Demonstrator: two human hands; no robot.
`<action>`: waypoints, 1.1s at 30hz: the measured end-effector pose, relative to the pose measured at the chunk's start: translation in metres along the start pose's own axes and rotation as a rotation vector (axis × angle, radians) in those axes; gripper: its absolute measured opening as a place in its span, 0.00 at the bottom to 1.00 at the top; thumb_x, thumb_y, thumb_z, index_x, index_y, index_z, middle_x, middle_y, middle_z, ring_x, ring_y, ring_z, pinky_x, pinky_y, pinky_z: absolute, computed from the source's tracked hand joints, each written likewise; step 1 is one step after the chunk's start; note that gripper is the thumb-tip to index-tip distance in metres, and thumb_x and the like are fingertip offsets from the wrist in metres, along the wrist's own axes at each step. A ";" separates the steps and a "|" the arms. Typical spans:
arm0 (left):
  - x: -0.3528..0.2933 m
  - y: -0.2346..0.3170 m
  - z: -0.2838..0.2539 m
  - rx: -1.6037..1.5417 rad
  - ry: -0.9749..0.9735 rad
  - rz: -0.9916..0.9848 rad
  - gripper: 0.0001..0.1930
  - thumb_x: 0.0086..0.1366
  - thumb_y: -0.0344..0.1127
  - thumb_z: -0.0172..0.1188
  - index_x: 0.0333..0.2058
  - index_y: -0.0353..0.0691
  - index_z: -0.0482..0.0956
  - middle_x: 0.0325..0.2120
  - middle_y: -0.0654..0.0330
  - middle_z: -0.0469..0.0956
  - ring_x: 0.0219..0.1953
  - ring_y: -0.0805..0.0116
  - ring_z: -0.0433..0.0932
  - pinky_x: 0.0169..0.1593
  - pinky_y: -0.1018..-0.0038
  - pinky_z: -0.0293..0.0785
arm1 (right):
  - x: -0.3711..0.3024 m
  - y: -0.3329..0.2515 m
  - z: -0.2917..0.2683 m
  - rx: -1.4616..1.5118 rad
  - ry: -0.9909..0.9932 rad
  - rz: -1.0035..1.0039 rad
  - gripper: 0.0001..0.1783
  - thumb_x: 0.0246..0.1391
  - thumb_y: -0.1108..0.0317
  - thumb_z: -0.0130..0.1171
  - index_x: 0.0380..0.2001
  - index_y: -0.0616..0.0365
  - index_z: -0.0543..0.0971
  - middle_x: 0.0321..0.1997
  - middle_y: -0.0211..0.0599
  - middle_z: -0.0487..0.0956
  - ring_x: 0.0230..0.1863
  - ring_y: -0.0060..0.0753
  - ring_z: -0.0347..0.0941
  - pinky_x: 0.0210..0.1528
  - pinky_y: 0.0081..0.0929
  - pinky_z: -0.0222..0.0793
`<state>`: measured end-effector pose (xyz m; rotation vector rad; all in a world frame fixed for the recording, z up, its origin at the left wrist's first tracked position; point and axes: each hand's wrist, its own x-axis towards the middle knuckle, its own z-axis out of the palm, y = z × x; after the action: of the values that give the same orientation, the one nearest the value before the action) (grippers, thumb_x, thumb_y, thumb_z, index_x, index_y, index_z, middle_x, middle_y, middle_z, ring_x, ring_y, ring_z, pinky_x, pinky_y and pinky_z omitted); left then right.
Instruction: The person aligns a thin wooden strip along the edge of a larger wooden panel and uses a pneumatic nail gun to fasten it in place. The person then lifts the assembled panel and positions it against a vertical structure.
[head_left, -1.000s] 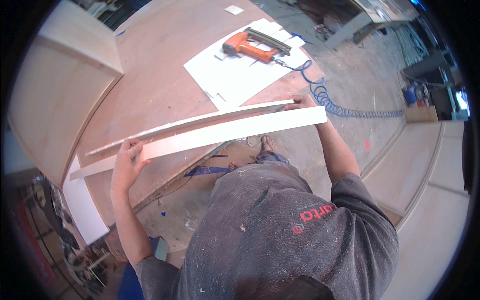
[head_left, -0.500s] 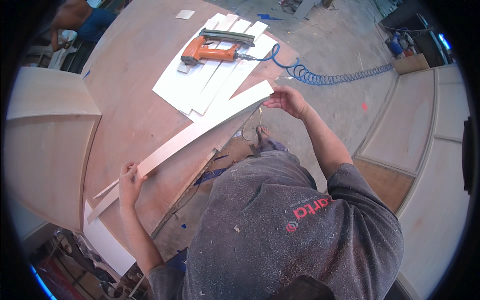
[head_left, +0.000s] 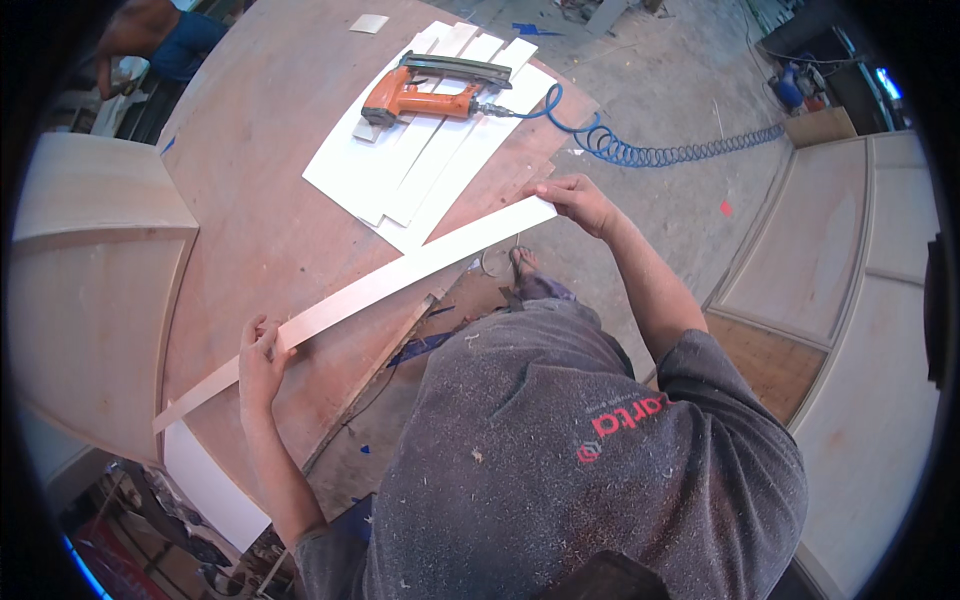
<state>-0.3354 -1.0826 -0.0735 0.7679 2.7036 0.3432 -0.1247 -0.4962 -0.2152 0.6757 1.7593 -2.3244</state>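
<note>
A long, narrow white strip (head_left: pixel 420 262) slants across the near part of the work table. My left hand (head_left: pixel 262 362) is closed around it nearer its left end, fingers bent over the far edge. At the far right end, my right hand (head_left: pixel 580 204) pinches the strip with the thumb on top. Beyond it lies a fan of white strips and panels (head_left: pixel 355 180). An orange and black air nail gun (head_left: pixel 430 100) rests on that pile, coupled to a blue coiled hose (head_left: pixel 640 153).
The brownish table (head_left: pixel 255 215) has a rough near edge. A white panel (head_left: pixel 205 490) lies under the strip's left end. Curved wooden panels (head_left: pixel 95 320) stand at left, framed panels (head_left: pixel 805 250) at right. Another person (head_left: pixel 150 45) is at the far left.
The strip's right end has come lower and nearer to me, and its left end reaches further left. My right hand's grip has changed, its thumb now over the top.
</note>
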 end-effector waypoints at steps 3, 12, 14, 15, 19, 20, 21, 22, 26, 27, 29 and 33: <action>-0.002 -0.004 0.005 0.015 0.011 0.018 0.33 0.54 0.29 0.80 0.60 0.37 0.84 0.66 0.47 0.74 0.57 0.51 0.80 0.53 0.59 0.83 | -0.002 0.004 0.003 0.005 0.048 -0.028 0.27 0.68 0.55 0.69 0.57 0.70 0.86 0.57 0.46 0.88 0.58 0.38 0.84 0.64 0.36 0.77; -0.011 -0.004 0.015 0.024 0.008 -0.034 0.30 0.59 0.33 0.78 0.62 0.39 0.84 0.68 0.44 0.72 0.62 0.45 0.78 0.63 0.54 0.80 | 0.009 0.011 -0.005 -0.039 0.067 -0.004 0.25 0.72 0.55 0.66 0.59 0.66 0.86 0.57 0.40 0.88 0.60 0.31 0.81 0.63 0.31 0.75; -0.019 -0.027 0.027 0.009 0.042 0.007 0.30 0.64 0.39 0.76 0.64 0.40 0.83 0.70 0.42 0.71 0.69 0.40 0.74 0.69 0.52 0.74 | 0.018 0.018 -0.012 -0.171 0.072 0.032 0.26 0.74 0.53 0.63 0.62 0.62 0.86 0.60 0.36 0.87 0.63 0.28 0.78 0.66 0.28 0.71; -0.015 -0.030 0.029 -0.021 -0.006 -0.097 0.30 0.66 0.43 0.74 0.65 0.42 0.82 0.72 0.43 0.70 0.73 0.39 0.70 0.73 0.51 0.71 | 0.013 0.013 -0.008 -0.221 0.064 -0.031 0.26 0.75 0.54 0.60 0.64 0.63 0.84 0.64 0.38 0.85 0.65 0.30 0.77 0.70 0.30 0.68; 0.008 -0.031 0.021 0.116 -0.018 0.035 0.29 0.66 0.42 0.74 0.65 0.46 0.81 0.72 0.47 0.71 0.71 0.43 0.73 0.72 0.53 0.72 | 0.011 0.028 -0.028 -0.154 0.040 -0.093 0.27 0.79 0.56 0.56 0.67 0.69 0.79 0.66 0.42 0.82 0.67 0.35 0.76 0.73 0.35 0.68; 0.011 -0.019 0.014 0.006 -0.040 0.017 0.29 0.65 0.41 0.75 0.64 0.46 0.82 0.71 0.47 0.71 0.70 0.43 0.73 0.71 0.53 0.73 | 0.006 0.020 -0.022 -0.199 0.038 -0.077 0.29 0.79 0.54 0.56 0.66 0.71 0.79 0.65 0.42 0.82 0.67 0.36 0.76 0.73 0.36 0.68; 0.006 -0.022 0.014 0.035 -0.021 0.025 0.29 0.64 0.41 0.76 0.64 0.45 0.82 0.72 0.47 0.71 0.70 0.43 0.74 0.71 0.53 0.74 | 0.010 0.027 -0.019 -0.101 -0.017 -0.086 0.29 0.80 0.54 0.56 0.66 0.72 0.78 0.65 0.43 0.82 0.67 0.36 0.76 0.74 0.37 0.68; -0.001 -0.023 0.021 0.050 -0.012 0.049 0.30 0.64 0.41 0.76 0.64 0.44 0.82 0.72 0.47 0.70 0.70 0.43 0.74 0.70 0.53 0.74 | 0.013 0.030 -0.024 -0.011 -0.052 -0.083 0.30 0.80 0.53 0.55 0.66 0.72 0.78 0.65 0.43 0.82 0.67 0.37 0.76 0.74 0.38 0.67; -0.011 -0.027 0.038 -0.014 0.020 -0.003 0.30 0.64 0.41 0.76 0.64 0.43 0.82 0.72 0.49 0.70 0.69 0.44 0.74 0.70 0.54 0.74 | 0.015 0.016 -0.020 -0.046 -0.104 -0.066 0.30 0.80 0.53 0.55 0.65 0.73 0.78 0.65 0.45 0.82 0.67 0.38 0.77 0.74 0.40 0.69; -0.008 -0.027 0.042 -0.016 0.020 0.001 0.30 0.64 0.40 0.76 0.64 0.42 0.82 0.72 0.50 0.70 0.69 0.45 0.74 0.70 0.55 0.74 | 0.015 0.016 -0.024 -0.050 -0.101 -0.075 0.29 0.80 0.54 0.55 0.65 0.73 0.78 0.65 0.45 0.82 0.67 0.38 0.77 0.74 0.41 0.69; -0.003 -0.029 0.046 -0.018 0.015 0.000 0.30 0.64 0.40 0.75 0.64 0.42 0.82 0.72 0.51 0.70 0.69 0.45 0.74 0.70 0.55 0.74 | 0.015 0.017 -0.030 -0.053 -0.092 -0.081 0.29 0.80 0.54 0.55 0.65 0.73 0.78 0.65 0.45 0.82 0.68 0.39 0.77 0.74 0.41 0.70; 0.002 -0.030 0.053 -0.027 -0.014 -0.025 0.30 0.64 0.40 0.75 0.64 0.42 0.81 0.72 0.52 0.70 0.69 0.46 0.74 0.70 0.55 0.74 | 0.018 0.016 -0.034 -0.070 -0.088 -0.075 0.28 0.80 0.54 0.55 0.65 0.72 0.79 0.65 0.45 0.82 0.68 0.38 0.78 0.74 0.42 0.70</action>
<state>-0.3318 -1.0987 -0.1318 0.7252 2.6873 0.3662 -0.1253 -0.4663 -0.2437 0.4974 1.8478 -2.2892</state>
